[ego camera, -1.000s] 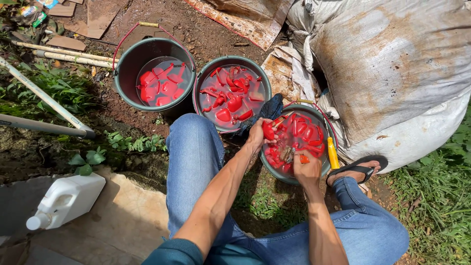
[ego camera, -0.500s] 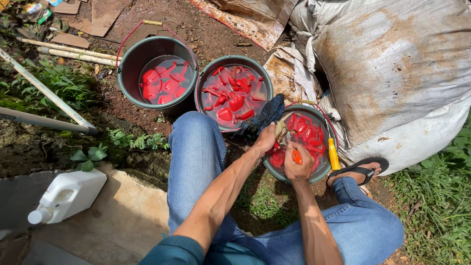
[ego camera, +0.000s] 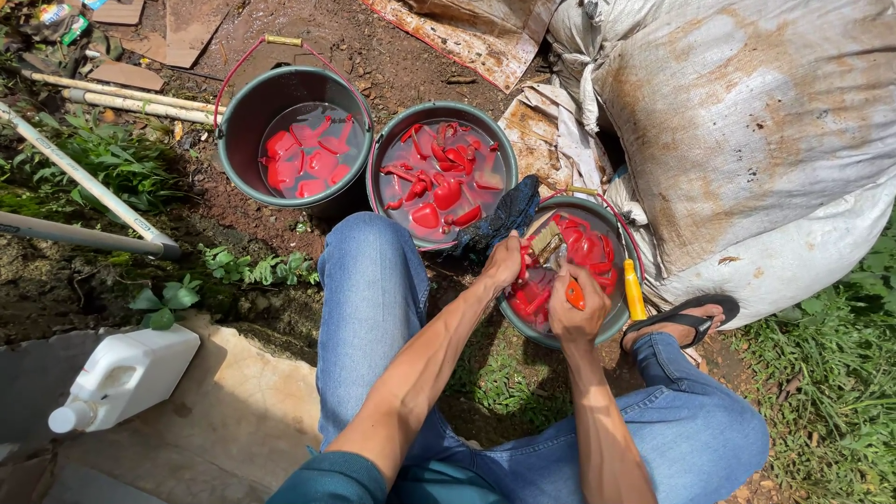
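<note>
I sit over three green buckets of water with red plastic pieces in them. Both hands are above the nearest bucket [ego camera: 611, 327], between my knees. My left hand [ego camera: 505, 262] is closed around a brownish scrub brush [ego camera: 545, 243] at the bucket's left rim. Just beside it, my right hand [ego camera: 576, 315] grips an orange-red plastic piece [ego camera: 575, 295] lifted from the water. Several more red pieces [ego camera: 586, 250] float under the hands. A dark blue cloth [ego camera: 504, 218] hangs over the rim between this bucket and the middle bucket [ego camera: 392, 140].
The far bucket [ego camera: 245, 121] with a red wire handle stands at the left. A yellow tool [ego camera: 635, 290] leans at the near bucket's right rim. A large dirty white sack [ego camera: 747, 140] fills the right. A white jug [ego camera: 126, 373] lies on concrete; pipes [ego camera: 89, 187] cross the grass.
Both hands rose out of the water and drew together. The right hand now holds an orange-red piece up against the brush in the left hand.
</note>
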